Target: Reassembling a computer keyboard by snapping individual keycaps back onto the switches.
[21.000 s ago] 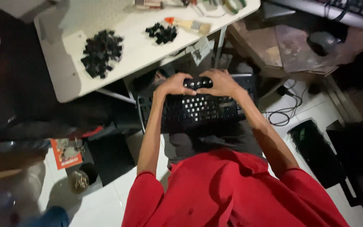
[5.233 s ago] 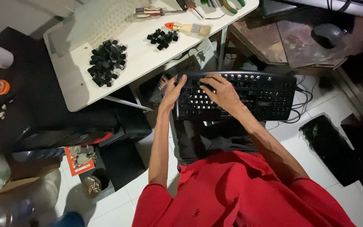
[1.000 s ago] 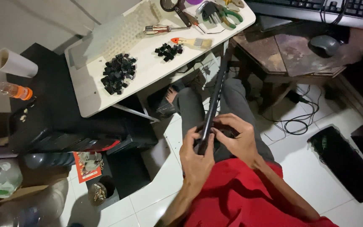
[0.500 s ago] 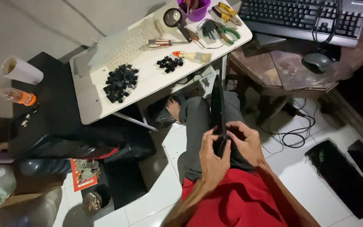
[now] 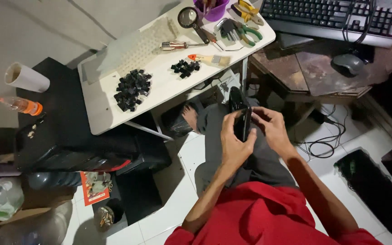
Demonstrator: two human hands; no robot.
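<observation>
Both hands, left hand point(image 5: 233, 141) and right hand point(image 5: 272, 129), clamp the edge-on black keyboard point(image 5: 240, 113) above the lap, where a slackened grip risks dropping it onto the tiled floor point(image 5: 178, 199).

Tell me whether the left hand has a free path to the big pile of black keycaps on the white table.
Probably not yet: the left hand grips the black keyboard held on edge over the lap. Otherwise the pile of black keycaps lies uncovered near the white table edge.
</observation>
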